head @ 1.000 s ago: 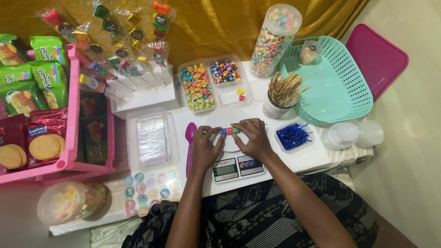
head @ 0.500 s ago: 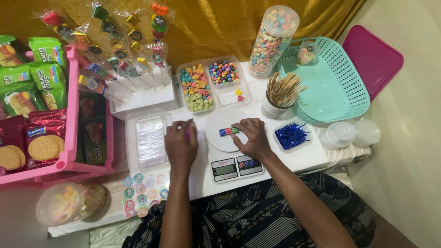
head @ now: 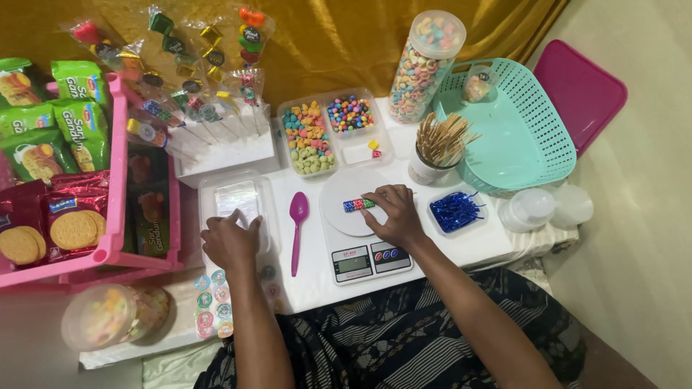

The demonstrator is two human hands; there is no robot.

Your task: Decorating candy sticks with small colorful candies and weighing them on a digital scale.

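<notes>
Two hands are at work on your table (head: 468,248). Your right hand (head: 393,214) lies curled on the round plate of the kitchen scale (head: 357,234), near the front edge, fingertips pinching the end of a short candy skewer (head: 358,205) that lies flat on the plate, likely so it stays put. Your left hand (head: 229,241) rests palm down, fingers loosely bent, on a clear tub of plastic bags (head: 238,205) at the table's left edge; whether it has pinched one I cannot tell. One purple spoon (head: 297,227) lies between tub and scale. Behind the scale sit one divided candy tray (head: 331,130), one cup of wooden sticks (head: 436,148) and one small dish of blue twist ties (head: 455,210).
</notes>
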